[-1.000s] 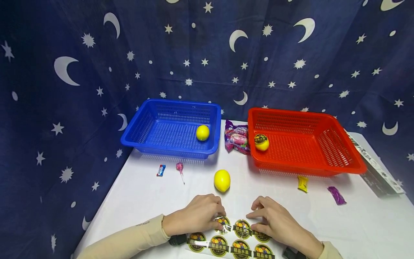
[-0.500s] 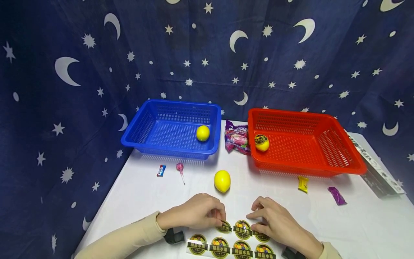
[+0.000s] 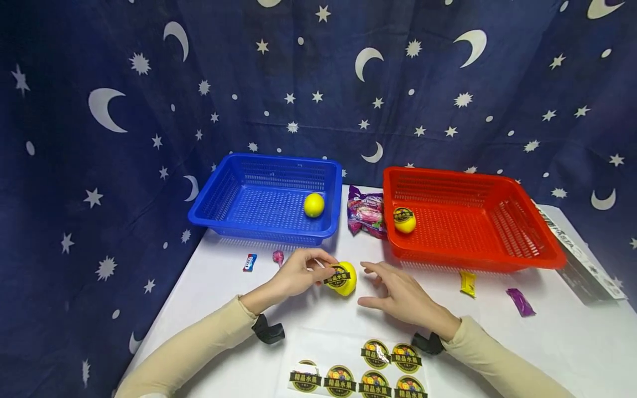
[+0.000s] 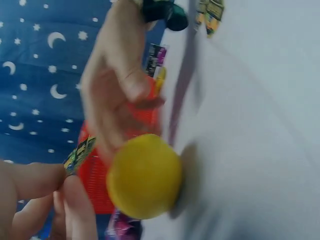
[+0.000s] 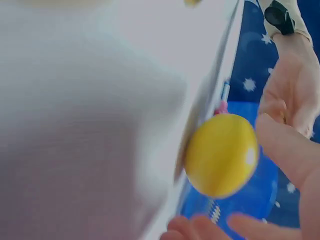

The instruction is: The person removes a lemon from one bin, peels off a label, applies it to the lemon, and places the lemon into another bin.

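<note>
Head view: my left hand [image 3: 298,272] pinches a round sticker [image 3: 337,275] against the lemon [image 3: 342,278] on the bench [image 3: 224,309]; my right hand [image 3: 398,296], fingers spread, holds nothing beside it.

Left wrist: sticker [image 4: 79,152] pinched at fingertips, lemon [image 4: 144,176] adjacent.

Right wrist: lemon [image 5: 221,155] beside my relaxed fingers [image 5: 287,147].

backdrop [image 3: 448,83] – navy, moons and stars | table [image 3: 572,342] – white

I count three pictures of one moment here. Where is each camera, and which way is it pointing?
Head: worn on the head, looking forward and down over the table at both baskets; both forearms, left hand and right hand show.
Left wrist: close behind the left hand's fingers, which pinch a sticker beside the lemon.
Right wrist: low by the right hand's fingers, facing the lemon.
All three share that lemon.
</note>
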Action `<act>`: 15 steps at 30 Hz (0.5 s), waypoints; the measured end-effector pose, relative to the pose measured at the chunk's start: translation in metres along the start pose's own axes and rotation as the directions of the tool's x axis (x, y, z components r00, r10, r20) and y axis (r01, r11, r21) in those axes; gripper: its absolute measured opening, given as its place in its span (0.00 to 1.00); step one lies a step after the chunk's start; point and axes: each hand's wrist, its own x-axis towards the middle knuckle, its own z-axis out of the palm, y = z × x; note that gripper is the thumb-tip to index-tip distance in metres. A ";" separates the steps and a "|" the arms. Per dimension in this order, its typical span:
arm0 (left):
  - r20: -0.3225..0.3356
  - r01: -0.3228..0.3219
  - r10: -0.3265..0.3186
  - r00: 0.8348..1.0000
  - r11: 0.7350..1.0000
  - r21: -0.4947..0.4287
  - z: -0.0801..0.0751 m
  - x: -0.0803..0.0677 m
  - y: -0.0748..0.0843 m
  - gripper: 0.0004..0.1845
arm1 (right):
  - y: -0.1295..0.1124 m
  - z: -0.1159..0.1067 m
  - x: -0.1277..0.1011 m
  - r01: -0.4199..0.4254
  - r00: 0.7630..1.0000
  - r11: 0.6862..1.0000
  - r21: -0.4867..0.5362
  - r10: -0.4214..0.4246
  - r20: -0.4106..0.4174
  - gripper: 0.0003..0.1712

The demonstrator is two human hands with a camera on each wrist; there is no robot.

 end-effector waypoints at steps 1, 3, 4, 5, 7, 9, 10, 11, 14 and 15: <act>-0.004 0.009 -0.009 1.000 1.000 -0.010 0.002 0.004 -0.002 0.11 | 0.000 0.003 0.007 -0.010 1.000 1.000 0.005 0.010 0.001 0.45; -0.006 0.012 -0.012 1.000 1.000 -0.029 0.006 0.012 -0.006 0.12 | 0.000 0.008 0.019 -0.012 1.000 0.999 0.033 0.011 0.012 0.47; -0.007 0.015 -0.015 1.000 0.999 -0.037 0.008 0.015 -0.007 0.12 | -0.001 0.010 0.023 -0.008 1.000 0.999 0.046 0.007 0.020 0.47; -0.012 0.015 -0.016 1.000 0.999 -0.041 0.010 0.018 -0.007 0.12 | -0.001 0.011 0.028 -0.001 1.000 0.998 0.059 0.000 0.025 0.46; -0.028 0.005 -0.007 1.000 0.999 -0.040 0.013 0.022 -0.009 0.12 | -0.001 0.013 0.033 0.011 0.999 0.996 0.087 -0.014 0.035 0.43; -0.053 0.001 -0.002 0.999 1.000 -0.026 0.015 0.025 -0.009 0.11 | -0.002 0.014 0.036 0.020 0.999 0.994 0.109 -0.024 0.040 0.41; -0.064 -0.003 0.002 0.998 1.000 -0.013 0.016 0.025 -0.010 0.11 | -0.002 0.015 0.037 0.023 0.999 0.993 0.118 -0.028 0.041 0.41; -0.077 -0.009 0.010 0.997 1.000 0.006 0.016 0.026 -0.010 0.10 | -0.002 0.015 0.038 0.025 0.999 0.991 0.129 -0.030 0.043 0.41; -0.107 -0.036 0.045 0.993 0.996 0.087 0.017 0.025 -0.013 0.09 | -0.003 0.016 0.039 0.023 0.999 0.989 0.147 -0.030 0.043 0.41; -0.118 -0.052 0.068 0.991 0.990 0.127 0.017 0.024 -0.014 0.09 | -0.003 0.016 0.039 0.023 0.999 0.989 0.148 -0.029 0.041 0.41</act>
